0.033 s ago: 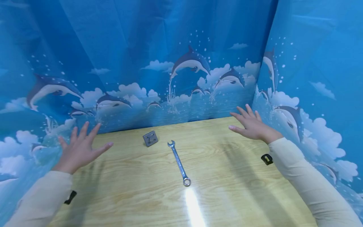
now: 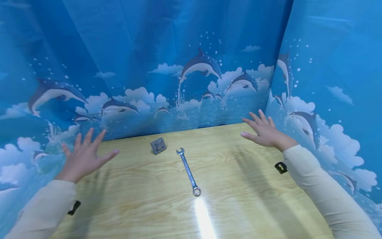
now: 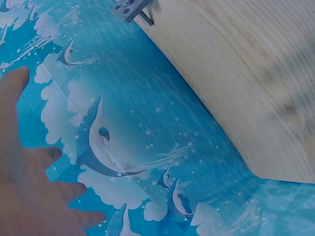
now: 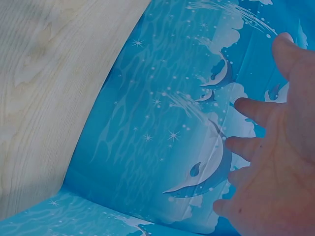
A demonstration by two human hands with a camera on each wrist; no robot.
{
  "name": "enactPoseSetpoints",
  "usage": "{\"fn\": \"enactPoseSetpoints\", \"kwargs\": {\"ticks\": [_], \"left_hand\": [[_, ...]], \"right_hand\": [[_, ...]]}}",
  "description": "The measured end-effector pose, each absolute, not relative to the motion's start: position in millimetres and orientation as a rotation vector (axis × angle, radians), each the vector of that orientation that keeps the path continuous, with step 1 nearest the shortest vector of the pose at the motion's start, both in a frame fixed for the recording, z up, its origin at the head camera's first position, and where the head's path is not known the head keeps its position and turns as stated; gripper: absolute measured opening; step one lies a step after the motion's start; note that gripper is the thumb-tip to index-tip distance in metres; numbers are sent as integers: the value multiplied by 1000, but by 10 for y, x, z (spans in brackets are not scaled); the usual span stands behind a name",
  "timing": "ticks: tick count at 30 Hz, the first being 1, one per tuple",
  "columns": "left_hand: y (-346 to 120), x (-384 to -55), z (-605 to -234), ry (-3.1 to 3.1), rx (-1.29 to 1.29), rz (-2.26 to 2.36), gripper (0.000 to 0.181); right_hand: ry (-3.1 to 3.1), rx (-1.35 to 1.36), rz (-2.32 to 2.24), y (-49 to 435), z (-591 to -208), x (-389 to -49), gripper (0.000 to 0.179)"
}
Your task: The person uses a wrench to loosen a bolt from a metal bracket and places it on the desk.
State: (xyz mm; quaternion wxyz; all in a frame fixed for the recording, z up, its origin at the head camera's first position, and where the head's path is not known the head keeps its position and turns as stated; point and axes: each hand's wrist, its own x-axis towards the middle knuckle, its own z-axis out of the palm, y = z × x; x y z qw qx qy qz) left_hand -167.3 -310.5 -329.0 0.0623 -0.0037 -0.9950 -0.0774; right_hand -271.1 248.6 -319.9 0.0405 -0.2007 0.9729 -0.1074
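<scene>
A silver combination wrench lies on the wooden table, its open jaw end toward the back and its ring end toward the front. Behind and left of it stands a small grey metal plate with holes; the left wrist view shows a bolt-like rod beside this plate. My left hand is raised over the table's left side, fingers spread, holding nothing. Over the right side hovers my right hand, also spread and holding nothing. Neither hand touches the wrench or the plate.
Blue curtains printed with dolphins hang along the back and right side of the table. Black pieces of the wrist gear show beside the sleeves. A bright light reflection falls on the table in front of the wrench.
</scene>
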Motion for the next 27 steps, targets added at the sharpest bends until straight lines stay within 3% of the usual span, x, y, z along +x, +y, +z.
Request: {"fn": "enactPoseSetpoints", "kwargs": {"ticks": [27], "left_hand": [[-3148, -1602, -3272, -3035, 11, -219, 93]], "right_hand": [[2990, -661, -327, 2437, -3161, -2735, 74]]}}
